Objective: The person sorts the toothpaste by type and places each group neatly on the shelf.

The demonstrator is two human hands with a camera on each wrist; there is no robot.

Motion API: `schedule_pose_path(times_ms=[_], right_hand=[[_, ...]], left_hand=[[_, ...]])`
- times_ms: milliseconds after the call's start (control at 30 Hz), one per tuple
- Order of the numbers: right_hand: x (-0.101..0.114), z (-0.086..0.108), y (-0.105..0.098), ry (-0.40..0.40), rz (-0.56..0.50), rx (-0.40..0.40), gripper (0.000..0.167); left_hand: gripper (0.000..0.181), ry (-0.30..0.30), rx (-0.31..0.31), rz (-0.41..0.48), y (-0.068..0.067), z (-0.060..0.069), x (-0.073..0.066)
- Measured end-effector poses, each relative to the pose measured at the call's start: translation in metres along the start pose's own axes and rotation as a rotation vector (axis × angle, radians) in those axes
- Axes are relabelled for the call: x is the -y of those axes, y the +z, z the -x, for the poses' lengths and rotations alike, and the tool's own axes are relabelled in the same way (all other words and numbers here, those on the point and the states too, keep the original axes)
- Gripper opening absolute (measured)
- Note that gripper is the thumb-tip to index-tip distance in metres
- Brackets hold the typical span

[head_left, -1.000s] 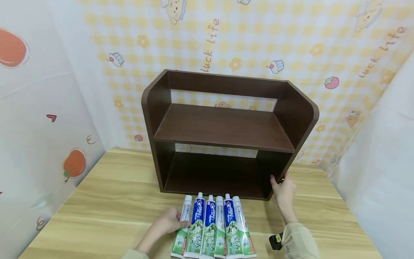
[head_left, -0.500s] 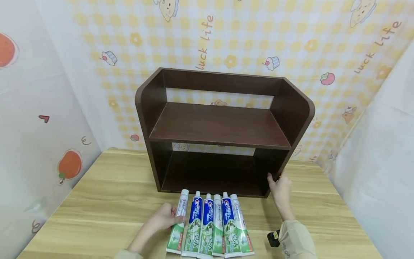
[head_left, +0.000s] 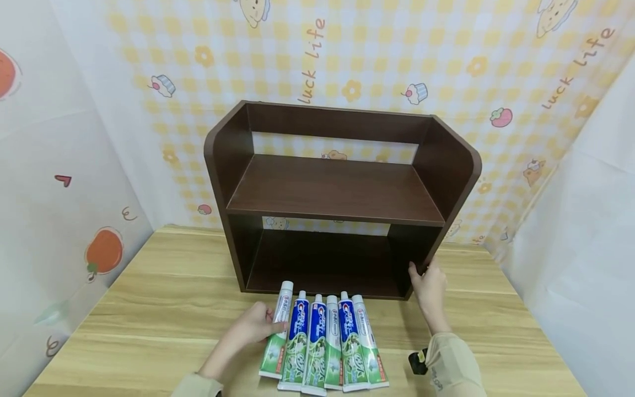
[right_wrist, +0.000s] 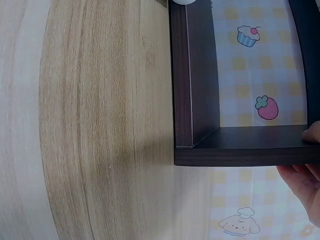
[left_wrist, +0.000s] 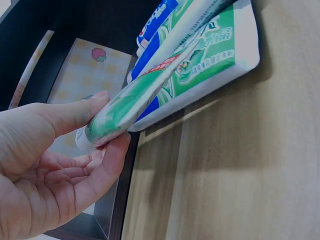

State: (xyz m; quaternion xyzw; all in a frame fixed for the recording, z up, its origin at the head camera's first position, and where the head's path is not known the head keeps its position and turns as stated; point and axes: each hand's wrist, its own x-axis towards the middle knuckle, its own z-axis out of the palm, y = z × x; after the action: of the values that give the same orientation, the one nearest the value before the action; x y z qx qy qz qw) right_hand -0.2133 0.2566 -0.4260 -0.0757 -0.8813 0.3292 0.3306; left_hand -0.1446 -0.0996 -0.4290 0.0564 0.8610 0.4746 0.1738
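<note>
My left hand [head_left: 254,325] pinches the leftmost toothpaste tube [head_left: 283,309] between thumb and fingers; in the left wrist view that tube [left_wrist: 125,107] is tilted, its cap end by the fingers. Several other tubes [head_left: 317,336] lie side by side in a row to its right, in front of the dark brown shelf [head_left: 337,190]. My right hand [head_left: 429,289] grips the shelf's right side panel near the bottom, thumb inside and fingers outside; the right wrist view shows this hand [right_wrist: 305,185] at the panel's edge.
Both shelf levels hold nothing visible. A small black object [head_left: 418,361] lies beside the right sleeve. The wooden table [head_left: 149,309] stretches to both sides, with a patterned cloth [head_left: 367,49] behind the shelf.
The leftmost tube has shifted, its cap now higher than the others, with my left hand on it. My right hand keeps its grip on the shelf panel. The head view has shifted slightly.
</note>
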Motion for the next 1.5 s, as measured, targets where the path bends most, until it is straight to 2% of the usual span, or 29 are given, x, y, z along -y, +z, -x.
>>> schedule_pose_path(times_ms=[200,667,1000,1500], right_hand=[[0.0,0.0,0.0,-0.011,0.001,-0.002,0.02],[0.002,-0.002,0.001,0.003,0.014,0.02,0.021],[0.002,-0.004,0.002,0.001,0.008,0.016,0.023],[0.0,-0.002,-0.001,-0.001,0.023,0.01,0.023]], left_hand=[[0.017,-0.035,-0.001,0.024,0.003,-0.002,-0.004],[0.021,-0.032,-0.055,-0.042,0.003,-0.005,-0.012],[0.023,-0.001,-0.058,-0.059,0.005,-0.01,-0.023],[0.026,-0.013,-0.054,-0.061,0.011,-0.016,-0.033]])
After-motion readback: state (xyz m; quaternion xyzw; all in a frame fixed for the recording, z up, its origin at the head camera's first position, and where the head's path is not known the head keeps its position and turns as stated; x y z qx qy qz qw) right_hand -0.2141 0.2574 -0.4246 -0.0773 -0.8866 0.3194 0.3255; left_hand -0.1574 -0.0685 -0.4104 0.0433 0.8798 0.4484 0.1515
